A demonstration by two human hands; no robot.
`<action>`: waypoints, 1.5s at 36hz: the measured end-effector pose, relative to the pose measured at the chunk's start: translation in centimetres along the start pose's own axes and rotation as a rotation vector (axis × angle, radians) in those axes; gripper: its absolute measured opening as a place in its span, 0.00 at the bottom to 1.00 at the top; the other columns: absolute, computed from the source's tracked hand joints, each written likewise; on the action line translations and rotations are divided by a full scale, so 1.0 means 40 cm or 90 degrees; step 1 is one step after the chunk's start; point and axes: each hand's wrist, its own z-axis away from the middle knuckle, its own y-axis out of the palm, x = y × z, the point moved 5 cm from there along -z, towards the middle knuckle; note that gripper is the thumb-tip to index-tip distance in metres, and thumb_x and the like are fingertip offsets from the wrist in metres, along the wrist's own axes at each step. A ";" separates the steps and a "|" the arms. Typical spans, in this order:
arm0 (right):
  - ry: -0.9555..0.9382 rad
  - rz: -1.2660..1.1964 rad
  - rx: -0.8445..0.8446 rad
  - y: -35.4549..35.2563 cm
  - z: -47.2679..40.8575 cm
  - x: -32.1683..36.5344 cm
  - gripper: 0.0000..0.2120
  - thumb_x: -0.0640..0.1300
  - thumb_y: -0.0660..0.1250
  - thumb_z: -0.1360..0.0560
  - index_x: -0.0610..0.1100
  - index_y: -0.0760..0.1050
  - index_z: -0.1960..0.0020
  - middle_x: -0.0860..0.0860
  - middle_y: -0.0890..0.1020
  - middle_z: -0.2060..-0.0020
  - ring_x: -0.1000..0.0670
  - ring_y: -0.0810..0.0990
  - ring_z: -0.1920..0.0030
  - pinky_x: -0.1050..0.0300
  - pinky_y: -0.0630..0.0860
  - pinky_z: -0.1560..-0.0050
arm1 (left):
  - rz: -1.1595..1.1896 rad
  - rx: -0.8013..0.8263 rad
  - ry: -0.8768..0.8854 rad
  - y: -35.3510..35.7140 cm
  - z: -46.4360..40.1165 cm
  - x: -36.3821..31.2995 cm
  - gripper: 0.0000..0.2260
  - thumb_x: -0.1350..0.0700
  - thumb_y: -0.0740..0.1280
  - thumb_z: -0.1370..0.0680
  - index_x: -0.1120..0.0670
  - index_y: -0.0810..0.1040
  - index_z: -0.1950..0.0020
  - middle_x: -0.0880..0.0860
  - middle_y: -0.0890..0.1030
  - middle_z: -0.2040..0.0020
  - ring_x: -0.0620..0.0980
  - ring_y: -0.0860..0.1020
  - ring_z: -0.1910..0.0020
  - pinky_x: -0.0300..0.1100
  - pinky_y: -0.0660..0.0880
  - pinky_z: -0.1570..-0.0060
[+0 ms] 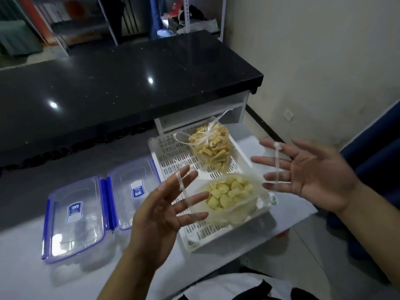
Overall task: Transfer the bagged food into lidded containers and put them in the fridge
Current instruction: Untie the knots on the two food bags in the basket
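A clear bag of pale yellow food pieces [227, 195] lies with its mouth open at the near end of a white slotted tray [212, 241]. Behind it in the tray stands a second bag of golden sticks [210, 148], tied at the top with white string. My left hand [160, 213] and right hand [313, 176] hover on either side of the open bag, palms facing each other and fingers spread. A thin white strand [277, 167] lies across the fingers of each hand. Two clear containers with blue-clip lids [74, 217] [134, 191] sit shut, left of the tray.
Everything rests on a white table [65, 278]. A glossy black counter [108, 87] rises behind it, with a white shelf under its right end. A blue seat [378, 169] stands at the right by the wall. Metal shelving fills the background.
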 end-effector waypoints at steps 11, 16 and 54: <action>-0.063 0.113 -0.027 -0.016 0.023 0.033 0.28 0.57 0.53 0.24 0.44 0.75 0.32 0.44 0.80 0.36 0.39 0.83 0.46 0.42 0.82 0.49 | -0.032 0.005 0.057 0.027 0.024 -0.004 0.34 0.37 0.76 0.36 0.53 0.80 0.34 0.57 0.78 0.33 0.66 0.80 0.40 0.56 0.82 0.56; -0.064 0.199 0.000 -0.040 0.022 0.036 0.31 0.58 0.69 0.31 0.41 0.76 0.34 0.42 0.80 0.36 0.35 0.81 0.41 0.39 0.81 0.47 | -0.102 -0.092 0.105 0.000 0.027 -0.009 0.34 0.35 0.77 0.39 0.52 0.83 0.39 0.59 0.83 0.40 0.64 0.82 0.44 0.55 0.82 0.56; -0.301 0.941 -0.222 -0.013 -0.503 -0.004 0.13 0.52 0.63 0.21 0.56 0.76 0.38 0.57 0.74 0.34 0.49 0.74 0.39 0.50 0.72 0.37 | -1.213 0.037 0.239 0.036 -0.640 -0.064 0.11 0.57 0.66 0.20 0.50 0.81 0.40 0.48 0.80 0.39 0.50 0.78 0.43 0.49 0.78 0.47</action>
